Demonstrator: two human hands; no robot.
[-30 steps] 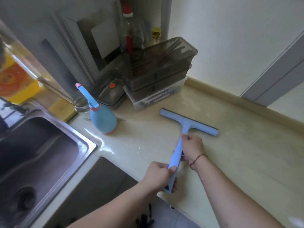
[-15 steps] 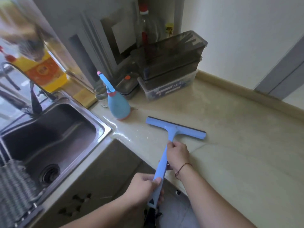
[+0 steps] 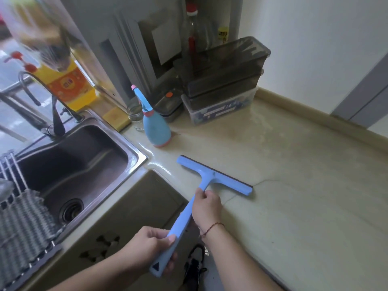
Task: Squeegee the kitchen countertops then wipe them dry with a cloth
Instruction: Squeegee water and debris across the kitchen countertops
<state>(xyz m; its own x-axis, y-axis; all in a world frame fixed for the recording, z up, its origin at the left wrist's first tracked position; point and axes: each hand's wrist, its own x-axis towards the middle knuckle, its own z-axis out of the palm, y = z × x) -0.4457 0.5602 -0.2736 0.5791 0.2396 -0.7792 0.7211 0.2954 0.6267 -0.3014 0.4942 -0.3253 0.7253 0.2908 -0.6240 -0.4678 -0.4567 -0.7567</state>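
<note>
- The long-handled light blue plastic squeegee (image 3: 212, 177) is sliding toward the near edge of the pale beige stone table (image 3: 304, 185); a second ago its blade was lying farther back, close to the stacked boxes, and now it is sitting near the front edge, just beside the sink corner.
- That pull is looking like one full stroke from the back wall to the front, so the squeegee step is well under way, with the strip behind the blade showing a faint wet sheen.
- The right hand (image 3: 206, 205) is gripping the handle just below the T-shaped head, fingers curled round it, a thin red cord bracelet showing at the wrist.
- The left hand (image 3: 151, 244) is clenching the bottom end of the handle, which is hanging out past the table's front edge over the floor.
- The blade is lying flat along the table surface, angled, its left tip nearing the corner by the stainless steel sink (image 3: 69, 164).
- The blue teardrop spray bottle with a pink base (image 3: 156, 128) is standing toward the back left, near the sink rim, well clear of the blade.
- The stack of smoky grey lidded boxes over a clear plastic box (image 3: 222, 80) is sitting at the back corner against the wall.
- No drying cloth is showing yet, so the wiping step is looking still to come.
- Judging by the wide stretch of table to the right, more strokes are probably waiting there.
</note>
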